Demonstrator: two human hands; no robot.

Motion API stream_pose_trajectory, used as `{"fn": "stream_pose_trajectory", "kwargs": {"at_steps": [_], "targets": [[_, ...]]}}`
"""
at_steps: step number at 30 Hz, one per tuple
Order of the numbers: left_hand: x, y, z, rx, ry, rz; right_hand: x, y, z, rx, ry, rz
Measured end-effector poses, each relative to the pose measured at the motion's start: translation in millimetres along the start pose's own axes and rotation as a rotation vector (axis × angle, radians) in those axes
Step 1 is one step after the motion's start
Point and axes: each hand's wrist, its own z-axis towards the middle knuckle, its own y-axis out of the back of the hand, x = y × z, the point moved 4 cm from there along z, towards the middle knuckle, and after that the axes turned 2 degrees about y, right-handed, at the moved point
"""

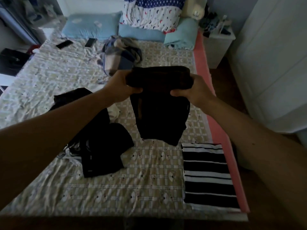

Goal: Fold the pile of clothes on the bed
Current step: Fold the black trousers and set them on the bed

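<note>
Black garment (159, 117), half folded, hangs above the bed (149, 188). The left hand (123, 87) and right hand (191, 92) grip its doubled top edge, fingers curled round the cloth. The loose lower half could swing and undo the fold, or snag the unfolded dark pile (99, 146) beside it.

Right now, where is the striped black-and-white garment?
In the head view, the striped garment lies flat on the bed at its near right, beside the pink edge, just nearer than the lifted black garment.
</note>
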Motion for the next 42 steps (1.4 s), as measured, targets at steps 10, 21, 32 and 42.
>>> {"fn": "stream_pose_trajectory", "kwargs": {"at_steps": [10,21,32,42], "targets": [[149,-117,-98,0.465,0.136,0.147,-178,-83,-109,0.359,-0.343,0.018],[296,-210,-170,0.659,0.386,0.06,-321,-160,-170,0.575,-0.576,0.014],[414,-297,-27,0.312,0.537,0.413,-450,-193,-30,0.157,-0.541,-0.481],[426,-326,-101,-0.084,0.512,0.239,-474,-210,-100,-0.165,-0.332,-0.494]]}}
